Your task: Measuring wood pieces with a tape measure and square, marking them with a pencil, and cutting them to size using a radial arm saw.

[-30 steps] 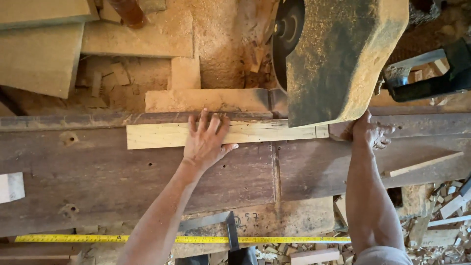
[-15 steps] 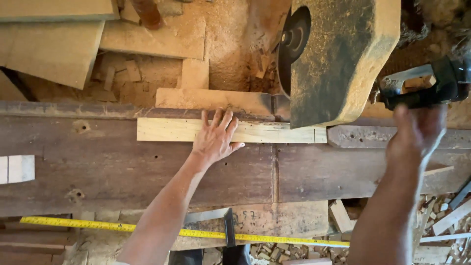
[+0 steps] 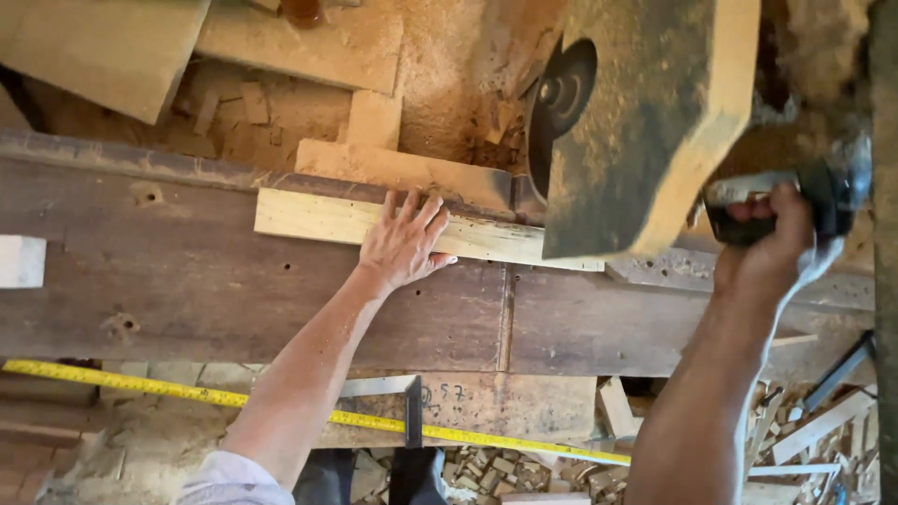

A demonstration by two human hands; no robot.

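Observation:
My left hand (image 3: 402, 241) lies flat, fingers spread, on a pale wood strip (image 3: 309, 218) that rests along the back of a dark, worn saw table (image 3: 187, 290). The strip's right end runs under the dust-caked saw guard (image 3: 645, 122), with the round blade hub (image 3: 559, 93) beside it. My right hand (image 3: 769, 238) is closed around the saw's black handle (image 3: 823, 201), up at the right.
A yellow tape measure (image 3: 281, 404) and a metal square (image 3: 393, 393) lie along the near edge. A small pale block (image 3: 21, 260) sits at the far left. Boards and sawdust (image 3: 299, 47) fill the area behind the table; offcuts (image 3: 804, 440) litter the floor lower right.
My right hand left the table by the strip's right end, rose and took hold of the saw handle. My left hand stayed pressed on the strip.

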